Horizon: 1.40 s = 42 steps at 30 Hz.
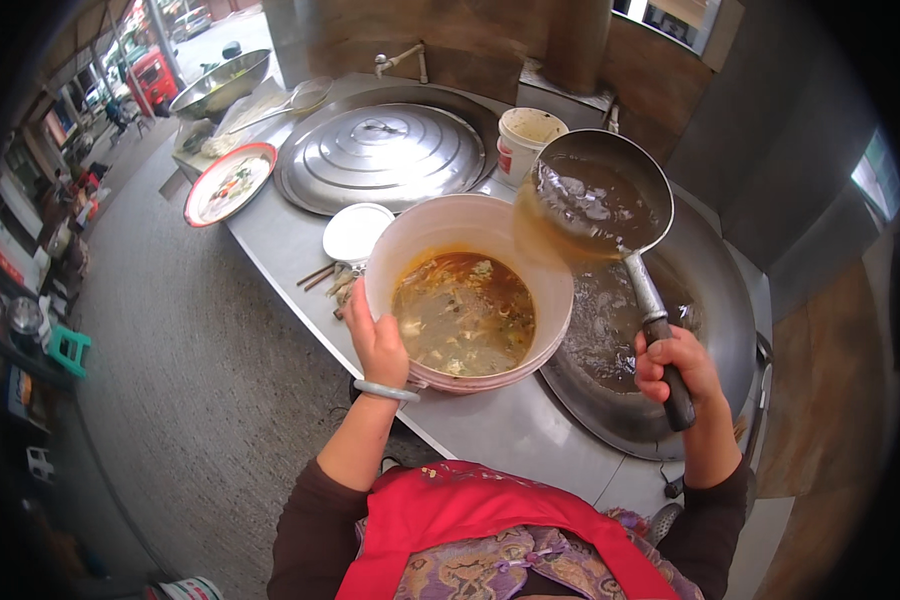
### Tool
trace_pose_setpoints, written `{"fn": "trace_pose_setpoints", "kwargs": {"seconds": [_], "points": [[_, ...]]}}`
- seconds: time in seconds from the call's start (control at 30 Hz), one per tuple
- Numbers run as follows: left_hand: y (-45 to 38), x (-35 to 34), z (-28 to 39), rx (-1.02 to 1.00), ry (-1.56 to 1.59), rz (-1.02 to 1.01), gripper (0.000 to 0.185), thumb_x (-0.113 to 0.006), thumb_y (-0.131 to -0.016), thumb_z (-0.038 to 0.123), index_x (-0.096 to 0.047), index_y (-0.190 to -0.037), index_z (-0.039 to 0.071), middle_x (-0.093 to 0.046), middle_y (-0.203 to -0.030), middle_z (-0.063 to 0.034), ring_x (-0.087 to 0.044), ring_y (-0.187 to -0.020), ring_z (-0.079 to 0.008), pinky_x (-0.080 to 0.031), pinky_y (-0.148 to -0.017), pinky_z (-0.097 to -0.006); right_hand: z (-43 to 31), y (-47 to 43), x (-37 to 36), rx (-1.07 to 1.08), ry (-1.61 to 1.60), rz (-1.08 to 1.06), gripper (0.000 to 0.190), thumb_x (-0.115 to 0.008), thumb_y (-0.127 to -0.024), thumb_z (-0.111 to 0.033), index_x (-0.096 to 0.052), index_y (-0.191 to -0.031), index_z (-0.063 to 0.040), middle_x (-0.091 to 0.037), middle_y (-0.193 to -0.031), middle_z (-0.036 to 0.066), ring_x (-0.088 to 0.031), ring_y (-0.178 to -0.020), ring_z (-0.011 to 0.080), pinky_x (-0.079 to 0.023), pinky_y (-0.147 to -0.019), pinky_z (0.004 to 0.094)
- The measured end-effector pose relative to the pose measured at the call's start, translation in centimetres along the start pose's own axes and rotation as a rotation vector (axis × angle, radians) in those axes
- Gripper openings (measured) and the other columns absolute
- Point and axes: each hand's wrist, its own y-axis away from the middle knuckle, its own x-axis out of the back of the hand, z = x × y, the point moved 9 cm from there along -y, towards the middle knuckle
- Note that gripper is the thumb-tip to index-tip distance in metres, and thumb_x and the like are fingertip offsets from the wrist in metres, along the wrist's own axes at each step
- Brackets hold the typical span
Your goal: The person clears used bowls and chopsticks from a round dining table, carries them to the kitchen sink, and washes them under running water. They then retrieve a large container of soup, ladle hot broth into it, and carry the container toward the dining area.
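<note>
My right hand (677, 367) grips the dark handle of a large metal ladle (600, 202). Brownish, watery liquid fills its bowl, which hangs above the big wok (709, 300) and the bucket's right rim. A blurred brown streak by its left edge looks like liquid spilling toward the bucket. My left hand (379, 337), a pale bangle at its wrist, is pressed to the outer wall of the whitish plastic bucket (457, 217). Inside the bucket is an oily orange-brown soup (461, 322) with pale pieces floating in it. Brown liquid also lies in the wok.
Behind the bucket, a domed metal lid (382, 154) covers another wok. A white tub (529, 139), a white round lid (358, 232) and chopsticks (316, 276) are on the metal counter (525, 427). A red-rimmed enamel basin (230, 184) sits at its left edge. A tap (401, 60) projects behind.
</note>
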Motion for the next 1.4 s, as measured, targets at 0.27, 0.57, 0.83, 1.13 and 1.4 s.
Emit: {"fn": "trace_pose_setpoints", "kwargs": {"seconds": [0.27, 0.57, 0.83, 1.13, 1.4], "points": [[0.5, 0.0, -0.6, -0.033, -0.042, 0.045, 0.053, -0.037, -0.077, 0.006, -0.031, -0.128, -0.004, -0.030, -0.126, -0.0216, -0.031, -0.118, -0.0330, -0.026, -0.101, -0.0393, 0.0, 0.6, -3.0, 0.032, 0.537, 0.098, 0.015, -0.056, -0.067, -0.003, -0.047, -0.077, 0.004, -0.050, -0.054, 0.008, -0.051, -0.040, 0.0158, -0.039, -0.039, 0.0267], [0.4, -0.1, 0.3, 0.112, 0.084, -0.040, 0.054, -0.036, -0.079, 0.005, -0.029, -0.132, -0.002, -0.030, -0.131, -0.0196, -0.030, -0.123, -0.0306, -0.026, -0.102, -0.0382, -1.3, 1.3, 2.6, 0.540, 1.078, 0.394, 0.018, -0.058, -0.068, -0.007, -0.045, -0.077, 0.002, -0.048, -0.055, 0.015, -0.051, -0.051, 0.0263, -0.040, -0.051, 0.0346], [1.0, -1.8, 1.7, 0.316, 0.403, -0.057, 0.056, -0.031, -0.078, 0.008, -0.026, -0.133, -0.001, -0.036, -0.131, -0.0186, -0.039, -0.118, -0.0292, -0.031, -0.100, -0.0376, 11.2, -3.1, 29.6, -0.245, 0.889, 1.052, 0.026, -0.058, -0.069, -0.018, -0.057, -0.089, -0.002, -0.062, -0.085, 0.019, -0.060, -0.085, 0.0338, -0.046, -0.073, 0.0399], [1.2, -2.3, 1.1, 0.361, 0.342, -0.097, 0.065, -0.037, -0.075, 0.019, -0.021, -0.135, 0.001, -0.034, -0.133, -0.0201, -0.038, -0.120, -0.0323, -0.032, -0.100, -0.0400, 19.1, -8.5, 43.1, -0.373, 0.377, 1.195, 0.012, -0.054, -0.072, -0.008, -0.056, -0.077, 0.004, -0.059, -0.062, 0.012, -0.059, -0.046, 0.0203, -0.046, -0.042, 0.0316], [1.4, -2.4, 1.3, 0.391, 0.397, -0.062, 0.063, -0.036, -0.076, 0.019, -0.021, -0.135, 0.001, -0.035, -0.132, -0.0186, -0.040, -0.119, -0.0309, -0.033, -0.099, -0.0405, 26.3, -20.0, 33.3, -0.219, -0.548, 0.553, 0.012, -0.053, -0.072, -0.003, -0.048, -0.061, -0.004, -0.049, -0.053, 0.007, -0.047, -0.040, 0.0150, -0.039, -0.037, 0.0293]]}}
